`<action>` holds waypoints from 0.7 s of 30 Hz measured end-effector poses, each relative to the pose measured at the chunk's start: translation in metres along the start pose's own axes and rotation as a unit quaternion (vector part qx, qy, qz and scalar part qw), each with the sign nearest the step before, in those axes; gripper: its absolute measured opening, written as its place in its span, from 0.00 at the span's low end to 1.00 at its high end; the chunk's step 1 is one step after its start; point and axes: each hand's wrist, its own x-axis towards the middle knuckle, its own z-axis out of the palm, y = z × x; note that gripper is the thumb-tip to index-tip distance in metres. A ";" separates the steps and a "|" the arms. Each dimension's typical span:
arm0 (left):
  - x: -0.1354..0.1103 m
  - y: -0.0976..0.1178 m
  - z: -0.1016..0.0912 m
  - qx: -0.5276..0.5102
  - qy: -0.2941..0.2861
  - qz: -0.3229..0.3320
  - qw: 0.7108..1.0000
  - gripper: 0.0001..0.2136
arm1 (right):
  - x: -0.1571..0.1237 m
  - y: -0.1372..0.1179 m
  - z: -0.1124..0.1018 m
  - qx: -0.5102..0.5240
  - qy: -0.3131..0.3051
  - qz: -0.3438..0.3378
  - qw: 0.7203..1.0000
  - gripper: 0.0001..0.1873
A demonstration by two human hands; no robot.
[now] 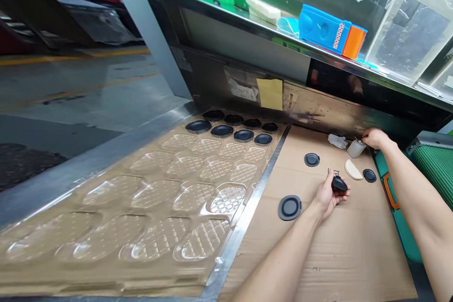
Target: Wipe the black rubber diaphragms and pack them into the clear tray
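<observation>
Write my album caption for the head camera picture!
Left hand holds a black disc over cardboard; right hand reaches a small translucent bottle.

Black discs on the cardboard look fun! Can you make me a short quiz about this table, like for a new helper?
1. Which hand holds the black disc?
2. True or false: the cream pad lies on the cardboard.
3. What is nearest the right hand? A: small clear bottle. B: blue box. C: yellow note.

Key: 1. Left hand. 2. True. 3. A.
</observation>
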 end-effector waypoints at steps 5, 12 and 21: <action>-0.001 0.001 0.000 0.002 -0.003 0.006 1.000 0.23 | -0.032 0.007 -0.007 0.114 0.134 0.014 0.984 0.13; 0.001 -0.002 0.000 0.036 0.018 0.022 0.999 0.26 | -0.152 -0.036 0.057 0.406 0.208 -0.019 0.890 0.21; 0.010 -0.017 -0.002 0.137 0.069 0.085 0.984 0.29 | -0.202 -0.076 0.103 0.351 0.203 -0.176 0.897 0.11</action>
